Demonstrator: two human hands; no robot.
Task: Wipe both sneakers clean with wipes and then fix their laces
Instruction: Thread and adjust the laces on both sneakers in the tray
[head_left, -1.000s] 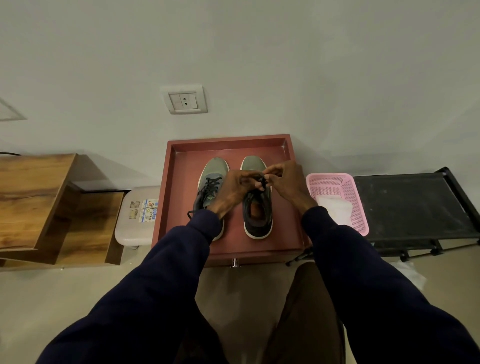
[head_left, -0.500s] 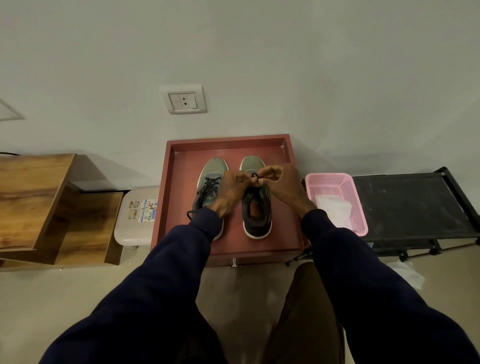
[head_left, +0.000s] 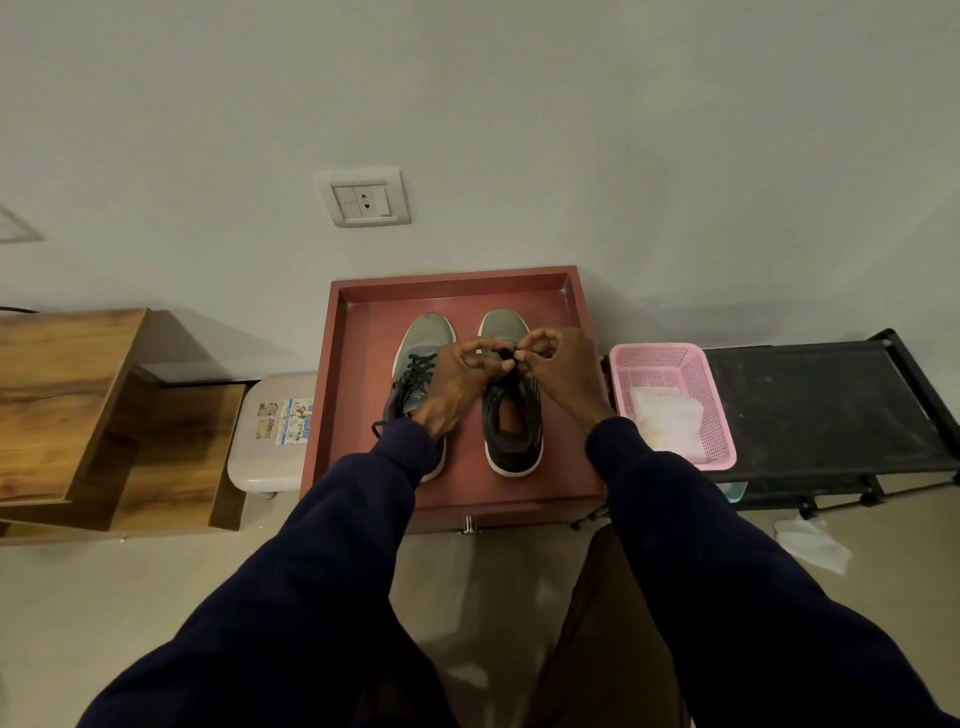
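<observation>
Sneakers number two, a grey-and-dark pair standing side by side in the middle of the red tray-topped table (head_left: 358, 395), toes toward its far edge and heels toward its near edge. The left sneaker (head_left: 426, 338) has black laces crossed over its tongue, with one loose end lying toward the tray's left edge. The right sneaker (head_left: 511, 441) sits just beside it, its opening facing up. Two hands meet above the right sneaker's tongue: the left hand (head_left: 457, 379) and the right hand (head_left: 563, 374) each have curled fingers pinching the black lace (head_left: 506, 355) between fingertips, knuckles nearly touching. One pink basket (head_left: 670, 356) stands on one black rack (head_left: 821, 405) just beyond the tray's right edge, holding one pale pack of wipes (head_left: 667, 415). One crumpled wipe (head_left: 810, 540) lies on the floor below the rack. One beige stool (head_left: 260, 462) beyond the tray's left edge bears small stickers whose print is too small to read. No brand mark on either sneaker is legible.
</observation>
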